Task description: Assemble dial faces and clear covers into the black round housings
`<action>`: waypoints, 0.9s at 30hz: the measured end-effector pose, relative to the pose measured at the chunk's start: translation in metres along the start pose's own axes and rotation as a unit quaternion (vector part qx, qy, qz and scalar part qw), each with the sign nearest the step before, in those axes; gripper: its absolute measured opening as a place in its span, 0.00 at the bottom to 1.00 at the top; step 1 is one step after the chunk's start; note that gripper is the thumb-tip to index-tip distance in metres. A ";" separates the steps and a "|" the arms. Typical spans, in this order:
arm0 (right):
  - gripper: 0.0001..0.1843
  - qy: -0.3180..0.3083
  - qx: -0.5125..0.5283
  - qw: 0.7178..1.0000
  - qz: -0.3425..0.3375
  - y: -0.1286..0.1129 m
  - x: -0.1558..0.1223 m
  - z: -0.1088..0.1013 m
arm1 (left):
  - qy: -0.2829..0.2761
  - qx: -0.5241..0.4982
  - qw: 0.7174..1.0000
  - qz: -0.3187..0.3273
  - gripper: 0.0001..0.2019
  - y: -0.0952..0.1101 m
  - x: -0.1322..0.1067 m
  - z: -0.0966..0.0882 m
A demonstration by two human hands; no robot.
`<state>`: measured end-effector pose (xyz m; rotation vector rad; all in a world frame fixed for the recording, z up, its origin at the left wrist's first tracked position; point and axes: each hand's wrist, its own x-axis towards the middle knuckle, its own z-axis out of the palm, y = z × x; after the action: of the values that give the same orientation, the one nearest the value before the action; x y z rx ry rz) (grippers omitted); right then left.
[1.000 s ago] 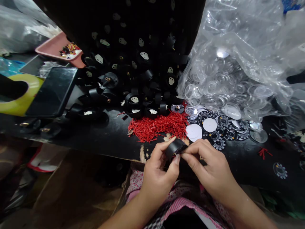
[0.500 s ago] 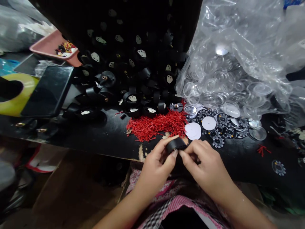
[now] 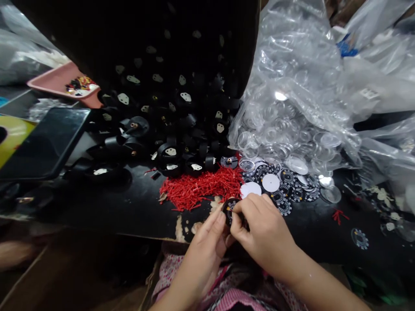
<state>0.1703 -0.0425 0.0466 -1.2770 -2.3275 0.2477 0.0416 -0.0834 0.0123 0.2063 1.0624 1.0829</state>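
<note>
My left hand (image 3: 207,244) is closed around a small round black gauge (image 3: 228,208), its dial face turned up toward me. Over that face, my right hand (image 3: 264,224) has thumb and forefinger pinched together, touching the dial; whatever lies between the fingertips is hidden. Just beyond the hands lies a heap of thin red gauge pointers (image 3: 201,188). Black printed dial discs (image 3: 285,190) and white discs (image 3: 270,183) are scattered to the right of the heap.
Black gauge housings (image 3: 170,160) pile up at the back. A clear plastic bag (image 3: 292,82) spills transparent round covers (image 3: 275,144) at the right. A phone (image 3: 45,142), yellow tape roll (image 3: 16,129) and pink tray (image 3: 61,80) stand left. One dial disc (image 3: 359,238) lies far right.
The gauge has turned from edge-on to face-up in my left hand. My right hand has moved from its side onto the dial. The view has shifted right and slightly up.
</note>
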 end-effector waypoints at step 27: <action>0.11 0.038 0.006 0.996 -0.082 0.019 -0.007 -0.010 | -0.070 -0.065 0.995 -0.015 0.19 0.011 0.019 0.007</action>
<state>0.1928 -0.0389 0.0459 -1.0637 -2.3469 0.1551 0.0410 -0.0606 0.0111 0.1582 0.8645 1.0915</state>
